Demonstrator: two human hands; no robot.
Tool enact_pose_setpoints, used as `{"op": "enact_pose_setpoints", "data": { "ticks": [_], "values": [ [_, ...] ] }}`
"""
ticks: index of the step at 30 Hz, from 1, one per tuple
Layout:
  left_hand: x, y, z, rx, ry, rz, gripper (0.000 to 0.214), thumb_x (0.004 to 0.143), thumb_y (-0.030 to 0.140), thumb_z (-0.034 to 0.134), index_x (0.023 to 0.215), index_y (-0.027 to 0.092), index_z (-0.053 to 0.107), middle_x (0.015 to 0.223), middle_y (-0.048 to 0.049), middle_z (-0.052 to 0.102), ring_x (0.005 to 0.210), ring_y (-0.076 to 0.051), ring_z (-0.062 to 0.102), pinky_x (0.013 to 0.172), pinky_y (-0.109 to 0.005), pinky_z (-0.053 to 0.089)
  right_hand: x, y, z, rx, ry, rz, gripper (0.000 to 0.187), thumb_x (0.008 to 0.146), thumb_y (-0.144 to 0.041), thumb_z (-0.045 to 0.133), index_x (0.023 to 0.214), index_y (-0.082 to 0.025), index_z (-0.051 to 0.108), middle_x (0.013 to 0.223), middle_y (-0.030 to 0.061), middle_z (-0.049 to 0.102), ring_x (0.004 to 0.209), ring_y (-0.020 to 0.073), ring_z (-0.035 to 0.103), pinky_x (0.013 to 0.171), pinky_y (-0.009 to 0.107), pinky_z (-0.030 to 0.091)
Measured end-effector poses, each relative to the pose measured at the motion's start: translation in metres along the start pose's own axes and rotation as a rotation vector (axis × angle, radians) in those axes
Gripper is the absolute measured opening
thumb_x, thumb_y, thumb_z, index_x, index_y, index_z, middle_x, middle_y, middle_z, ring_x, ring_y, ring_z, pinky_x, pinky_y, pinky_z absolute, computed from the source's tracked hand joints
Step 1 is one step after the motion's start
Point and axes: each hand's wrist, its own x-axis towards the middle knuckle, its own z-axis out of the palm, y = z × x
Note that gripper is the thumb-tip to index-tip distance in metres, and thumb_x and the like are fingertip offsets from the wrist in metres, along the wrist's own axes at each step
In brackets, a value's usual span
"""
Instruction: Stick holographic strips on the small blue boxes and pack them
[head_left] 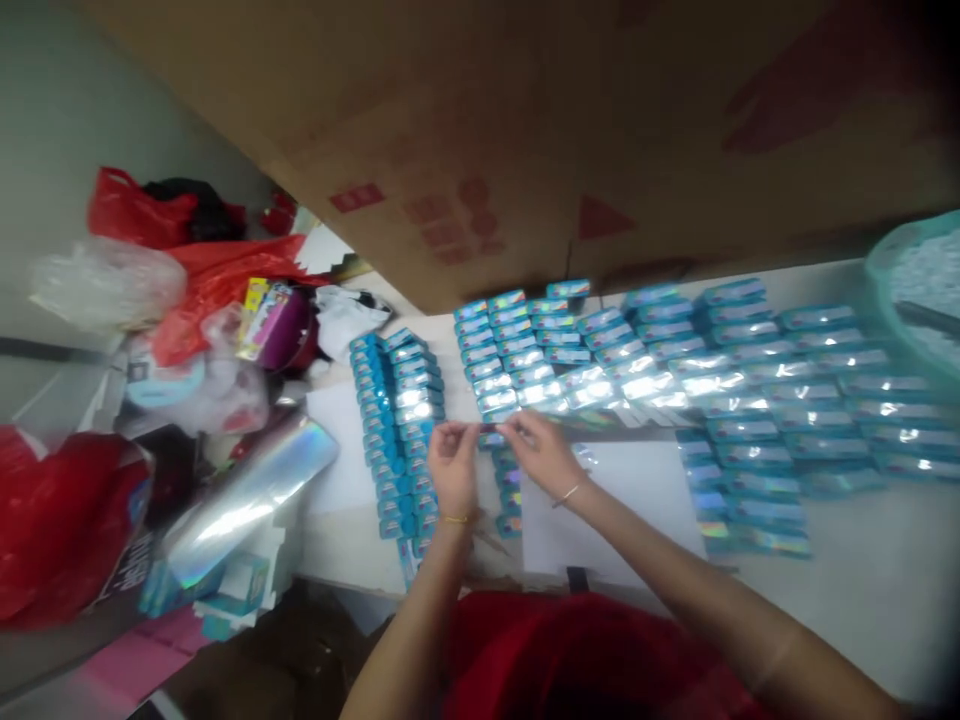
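Observation:
My left hand [454,472] and my right hand [546,458] are raised over the middle of the table, fingertips facing each other. Between their pinched fingers stretches a small thin dark strip [490,427], too blurred to name. Rows of shiny turquoise boxes [517,345] lie beyond my hands. Another double row of turquoise boxes [384,430] runs along the left of my left hand. Under my right wrist lies a white sheet [615,505]. A few more small boxes [510,500] sit between my forearms, partly hidden.
A large cardboard box [525,130] walls off the back of the table. At the right edge stands a pale green basket [885,270] with white contents. Red plastic bags [67,520], a silvery holographic sheet [251,500] and a purple item [296,330] crowd the left.

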Motion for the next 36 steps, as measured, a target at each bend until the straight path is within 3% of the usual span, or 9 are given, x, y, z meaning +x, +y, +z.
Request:
{"op": "enact_pose_setpoints", "data": {
  "ticks": [5, 9, 14, 19, 27, 31, 33, 36],
  "values": [
    [0.04, -0.014, -0.05, 0.054, 0.144, 0.029, 0.028, 0.062, 0.033, 0.076, 0.075, 0.016, 0.058, 0.072, 0.0023, 0.061, 0.07, -0.01, 0.058, 0.073, -0.024, 0.046, 0.032, 0.007, 0.067, -0.009, -0.109, 0.049, 0.024, 0.089, -0.03, 0.048, 0.068, -0.02, 0.054, 0.065, -0.0013, 0.054, 0.065, 0.0134, 0.05, 0.063, 0.023, 0.037],
    [0.079, -0.039, -0.091, 0.33, 0.225, 0.029, 0.024, 0.067, 0.037, 0.069, 0.074, 0.016, 0.062, 0.071, 0.0007, 0.062, 0.069, -0.012, 0.056, 0.072, -0.026, 0.046, 0.052, 0.017, 0.116, -0.133, -0.223, 0.198, 0.025, 0.088, -0.026, 0.047, 0.067, -0.019, 0.058, 0.07, 0.0008, 0.061, 0.069, 0.0142, 0.054, 0.064, 0.023, 0.036],
    [0.113, -0.076, -0.123, 0.599, 0.254, 0.065, 0.02, 0.067, 0.037, 0.066, 0.069, 0.018, 0.062, 0.069, 0.0004, 0.06, 0.071, -0.015, 0.054, 0.073, -0.03, 0.046, 0.067, 0.027, 0.15, -0.334, -0.363, 0.363, 0.025, 0.091, -0.03, 0.045, 0.08, -0.02, 0.065, 0.088, 0.0041, 0.069, 0.079, 0.0167, 0.059, 0.061, 0.024, 0.034],
    [0.121, -0.096, -0.127, 0.666, 0.242, 0.1, 0.015, 0.066, 0.033, 0.065, 0.068, 0.019, 0.063, 0.076, -0.001, 0.058, 0.078, -0.018, 0.054, 0.08, -0.032, 0.044, 0.071, 0.04, 0.158, -0.465, -0.435, 0.352, 0.028, 0.094, -0.03, 0.041, 0.091, -0.02, 0.067, 0.1, 0.0074, 0.07, 0.088, 0.0187, 0.062, 0.065, 0.026, 0.036],
    [0.115, -0.098, -0.119, 0.84, 0.262, 0.167, 0.014, 0.071, 0.034, 0.062, 0.069, 0.019, 0.062, 0.084, -0.0046, 0.057, 0.09, -0.022, 0.053, 0.09, -0.039, 0.04, 0.067, 0.056, 0.166, -0.46, -0.446, 0.309, 0.026, 0.094, -0.027, 0.04, 0.093, -0.019, 0.065, 0.102, 0.0103, 0.069, 0.093, 0.0213, 0.063, 0.073, 0.027, 0.041],
    [0.111, -0.094, -0.116, 0.837, 0.327, 0.158, 0.033, 0.068, 0.037, 0.066, 0.093, 0.017, 0.06, 0.099, -0.0089, 0.055, 0.1, -0.027, 0.052, 0.096, -0.046, 0.038, 0.061, 0.057, 0.168, -0.365, -0.352, 0.35, 0.025, 0.091, -0.023, 0.045, 0.109, -0.016, 0.061, 0.105, 0.013, 0.068, 0.096, 0.0235, 0.064, 0.078, 0.03, 0.045],
    [0.109, -0.092, -0.117, 0.824, 0.37, 0.149, 0.053, 0.064, 0.036, 0.069, 0.109, 0.014, 0.053, 0.107, -0.0128, 0.054, 0.104, -0.03, 0.052, 0.096, -0.048, 0.038, 0.053, 0.054, 0.172, -0.304, -0.265, 0.333, 0.038, 0.088, -0.016, 0.046, 0.125, -0.015, 0.053, 0.113, 0.0151, 0.066, 0.101, 0.0234, 0.063, 0.082, 0.031, 0.047],
    [0.11, -0.096, -0.122, 0.955, 0.361, 0.126, 0.059, 0.07, 0.039, 0.062, 0.12, 0.012, 0.046, 0.113, -0.0186, 0.054, 0.112, -0.034, 0.051, 0.098, -0.049, 0.038, 0.04, 0.051, 0.185, -0.202, -0.198, 0.227, 0.035, 0.086, -0.014, 0.044, 0.115, -0.019, 0.063, 0.106, 0.0139, 0.068, 0.102, 0.0232, 0.064, 0.086, 0.031, 0.049]
  ]
}}
